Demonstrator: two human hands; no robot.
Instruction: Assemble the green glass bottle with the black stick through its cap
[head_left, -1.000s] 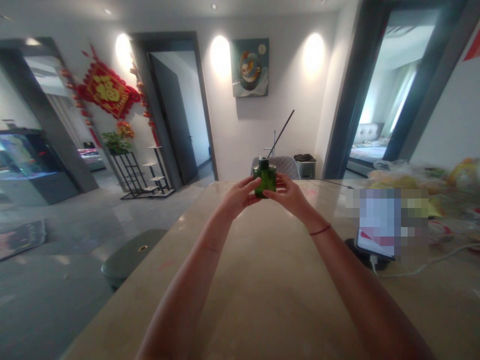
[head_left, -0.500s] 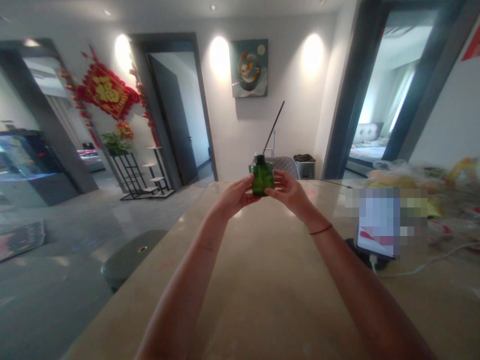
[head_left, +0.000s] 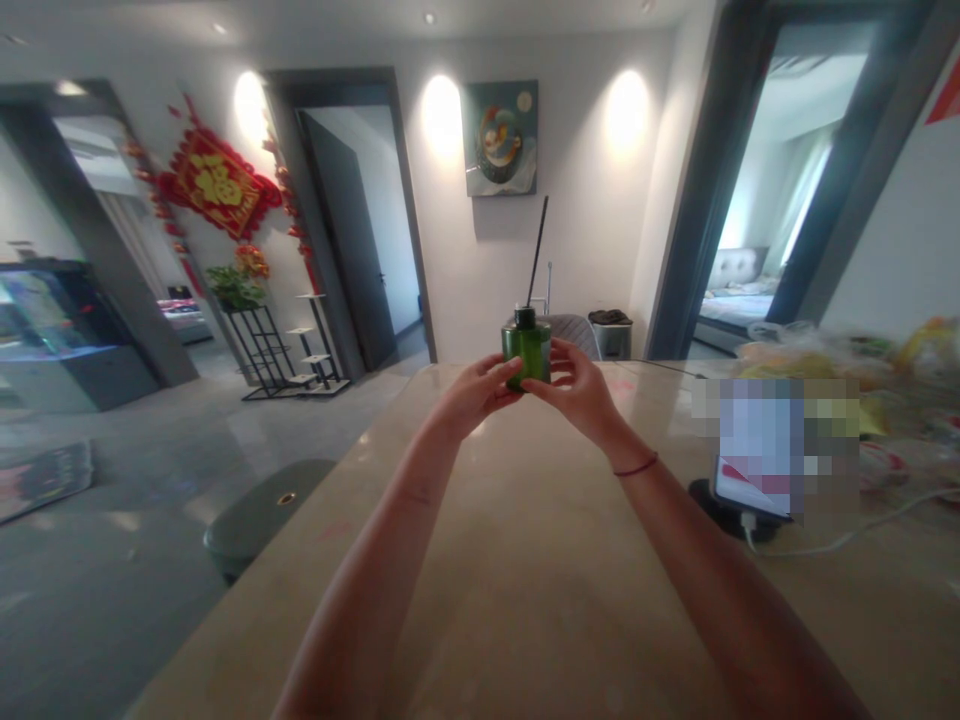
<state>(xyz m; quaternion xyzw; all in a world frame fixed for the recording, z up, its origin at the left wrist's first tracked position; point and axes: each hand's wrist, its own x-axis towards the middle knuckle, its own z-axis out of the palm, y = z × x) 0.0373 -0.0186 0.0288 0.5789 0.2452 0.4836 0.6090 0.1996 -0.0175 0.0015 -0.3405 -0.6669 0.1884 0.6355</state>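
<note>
Person's got both arms [head_left: 397, 530] stretched way out front. Left hand [head_left: 472, 398] and right hand [head_left: 583, 394] face each other, fingers [head_left: 568, 352] curled inward.

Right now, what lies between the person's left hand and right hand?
The head view shows a green bottle between the left hand and the right hand, held by both; a thin dark stick rises from its neck.

Short of the green bottle [head_left: 533, 350], tabletop [head_left: 525, 560] between the forearms [head_left: 375, 590] offers passage; a phone [head_left: 754, 490] and plastic bags [head_left: 795, 358] obstruct the right.
</note>
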